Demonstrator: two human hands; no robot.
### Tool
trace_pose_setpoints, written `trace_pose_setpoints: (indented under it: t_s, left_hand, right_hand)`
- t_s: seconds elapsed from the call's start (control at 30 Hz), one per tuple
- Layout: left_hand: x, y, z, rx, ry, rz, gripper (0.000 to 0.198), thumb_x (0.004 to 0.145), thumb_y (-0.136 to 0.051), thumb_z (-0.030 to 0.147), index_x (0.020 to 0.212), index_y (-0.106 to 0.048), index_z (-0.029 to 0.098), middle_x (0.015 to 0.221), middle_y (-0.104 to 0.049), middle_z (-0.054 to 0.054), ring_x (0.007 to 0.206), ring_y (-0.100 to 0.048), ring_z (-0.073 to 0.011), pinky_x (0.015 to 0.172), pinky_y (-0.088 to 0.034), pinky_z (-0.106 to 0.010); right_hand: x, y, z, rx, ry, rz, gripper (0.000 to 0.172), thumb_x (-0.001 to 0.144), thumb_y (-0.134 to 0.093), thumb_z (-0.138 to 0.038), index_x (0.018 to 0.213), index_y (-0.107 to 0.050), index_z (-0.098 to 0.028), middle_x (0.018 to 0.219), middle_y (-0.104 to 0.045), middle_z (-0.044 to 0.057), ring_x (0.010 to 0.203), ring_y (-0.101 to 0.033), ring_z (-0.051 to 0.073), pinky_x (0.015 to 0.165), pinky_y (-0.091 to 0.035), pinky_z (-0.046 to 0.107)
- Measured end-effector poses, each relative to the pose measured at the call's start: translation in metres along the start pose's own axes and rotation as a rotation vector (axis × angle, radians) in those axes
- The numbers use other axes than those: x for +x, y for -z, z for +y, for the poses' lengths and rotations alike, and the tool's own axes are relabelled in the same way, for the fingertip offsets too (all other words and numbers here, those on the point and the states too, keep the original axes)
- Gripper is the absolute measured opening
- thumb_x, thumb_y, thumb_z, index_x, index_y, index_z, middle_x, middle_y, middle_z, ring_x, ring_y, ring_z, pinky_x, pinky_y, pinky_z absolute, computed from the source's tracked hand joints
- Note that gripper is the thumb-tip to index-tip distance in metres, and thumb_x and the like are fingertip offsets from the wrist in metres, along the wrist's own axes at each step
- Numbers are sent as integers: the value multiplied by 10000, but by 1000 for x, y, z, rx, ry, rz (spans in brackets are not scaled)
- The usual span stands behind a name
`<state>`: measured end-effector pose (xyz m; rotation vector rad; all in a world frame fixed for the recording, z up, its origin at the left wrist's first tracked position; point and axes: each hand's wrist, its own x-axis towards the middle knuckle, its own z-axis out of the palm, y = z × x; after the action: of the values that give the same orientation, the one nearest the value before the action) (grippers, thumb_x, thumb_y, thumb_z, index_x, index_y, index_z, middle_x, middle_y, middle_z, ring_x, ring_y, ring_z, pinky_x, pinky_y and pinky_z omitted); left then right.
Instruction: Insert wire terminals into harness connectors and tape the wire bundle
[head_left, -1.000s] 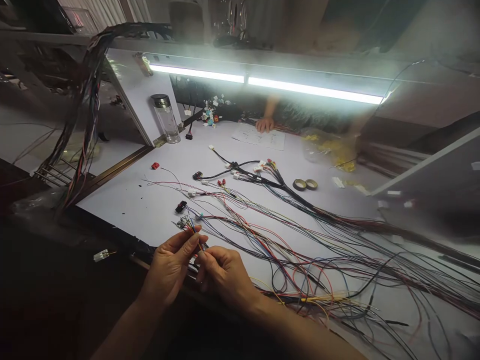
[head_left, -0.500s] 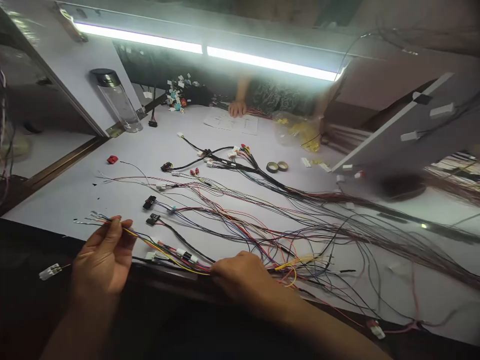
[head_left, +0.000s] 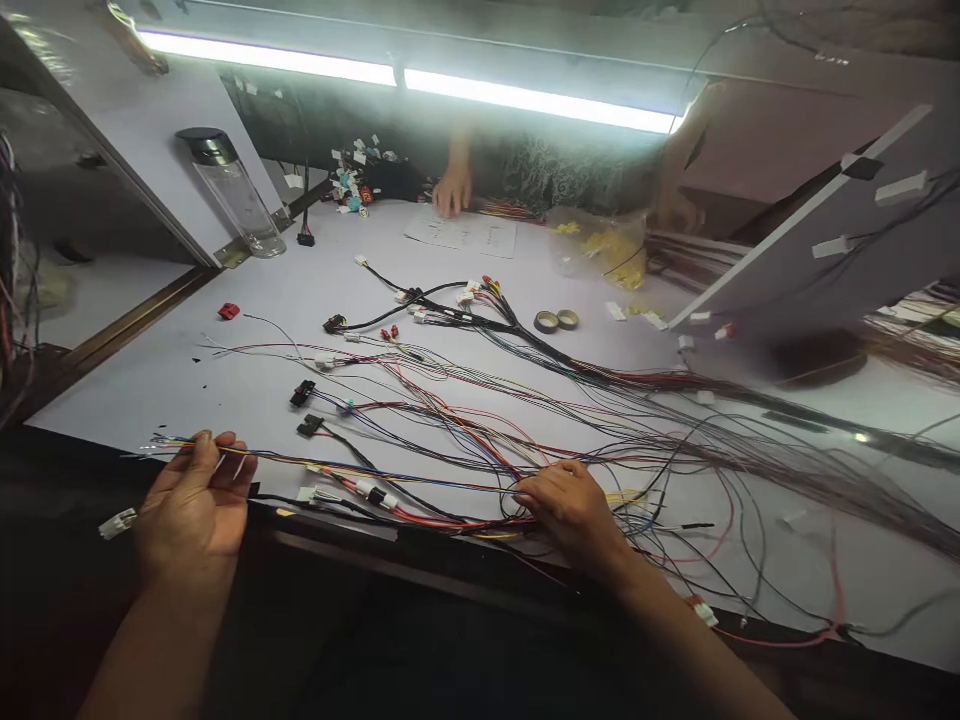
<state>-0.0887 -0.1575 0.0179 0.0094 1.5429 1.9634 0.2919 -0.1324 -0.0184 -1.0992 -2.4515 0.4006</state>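
Between the thumb and fingers of my left hand [head_left: 196,500] a thin bundle of coloured wires [head_left: 405,476] is pinched, its bare ends sticking out to the left. The bundle runs nearly straight to my right hand [head_left: 566,505], whose fingers are closed around it over the wire tangle. Below the bundle lie a white-and-black connector [head_left: 376,495] on red wires and a white connector [head_left: 307,495]. Two black connectors [head_left: 303,393] sit just above it. A clear-white connector [head_left: 118,523] hangs beside my left wrist, past the table edge.
A taped black harness [head_left: 517,330] crosses the table [head_left: 150,370]. Two tape rolls [head_left: 556,320], a red connector [head_left: 229,312] and a glass bottle [head_left: 240,200] stand or lie farther back. Across the table, another person's hand [head_left: 452,190] rests on a paper sheet [head_left: 480,240] near a bag of yellow parts [head_left: 600,250].
My right hand has slid right and slightly up along the wires, and the bundle is now stretched straighter. My left hand has shifted slightly left. The other person's hand has moved left over the paper.
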Motion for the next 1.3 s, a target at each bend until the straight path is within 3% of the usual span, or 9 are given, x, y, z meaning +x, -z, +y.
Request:
trace_pose_setpoints:
  t_s: [0.17, 0.3, 0.47, 0.57, 0.7, 0.83, 1.0, 1.13, 1.3]
  left_hand:
    - [-6, 4, 3, 5, -10, -37, 87, 803, -661, 89, 824, -626, 166, 790, -665, 31, 721, -618, -93, 651, -559, -199]
    - [-14, 5, 7, 21, -96, -58, 77, 781, -689, 120, 808, -634, 167, 784, -658, 13, 704, -614, -104, 619, -561, -203]
    - [-38, -9, 13, 14, -27, -38, 110, 789, -634, 52, 785, -646, 161, 754, -651, 10, 682, -609, -101, 579, -559, -181]
    - [-56, -20, 15, 10, 15, -5, 119, 790, -622, 47, 777, -657, 160, 759, -655, 8, 666, -612, -97, 561, -558, -167]
    - [-75, -25, 14, 18, 70, 4, 102, 784, -630, 62, 782, -668, 157, 783, -673, -6, 645, -626, -96, 558, -556, -156]
    - [-84, -15, 4, 1, 174, -19, 134, 729, -690, 78, 828, -679, 167, 792, -690, -28, 649, -652, -124, 572, -562, -179]
    - [-88, -3, -12, -37, 235, -140, 348, 595, -844, 219, 907, -696, 177, 821, -698, -50, 736, -677, -172, 654, -575, -219]
    - [-89, -1, -20, -61, 302, -269, 420, 609, -845, 331, 968, -700, 169, 877, -692, -70, 826, -678, -201, 695, -576, -231]
    - [-75, -7, -25, -94, 302, -150, 68, 768, -711, 206, 789, -683, 148, 771, -668, -47, 749, -665, -147, 738, -575, -231]
  right_hand:
    - [-2, 2, 1, 25, -21, -34, 298, 1005, -387, -292, 909, -656, -206, 788, -687, 15, 729, -592, 115, 863, -317, 331]
    - [11, 13, -11, 54, 12, -36, 272, 951, -505, -358, 1169, -601, -227, 1012, -695, 59, 945, -608, 177, 974, -297, 396]
    - [57, 22, -60, 180, 76, 63, 393, 945, -509, -330, 1315, -498, -196, 1203, -641, 97, 1121, -551, 207, 1004, -358, 388]
    - [87, 13, -98, 382, 83, -21, 389, 946, -491, -321, 1312, -503, -193, 1215, -631, 95, 1112, -556, 203, 963, -421, 338]
    - [109, -10, -137, 675, -22, -220, 348, 911, -514, -385, 1206, -566, -210, 1061, -661, 70, 923, -596, 201, 814, -467, 297]
    - [116, -31, -154, 1060, -170, -458, 303, 925, -457, -470, 922, -589, -198, 785, -567, 2, 672, -490, 119, 596, -396, 218]
    - [120, -53, -158, 1553, -355, -478, 497, 840, -473, -682, 748, -444, -194, 611, -344, -53, 529, -280, 73, 489, -263, 206]
    - [118, -56, -157, 1488, -358, -416, 477, 846, -466, -671, 786, -498, -198, 646, -380, -37, 559, -321, 87, 528, -308, 214]
    - [144, -36, -125, 929, -184, -398, 403, 917, -455, -525, 783, -613, -179, 615, -483, -29, 570, -397, 95, 555, -340, 211]
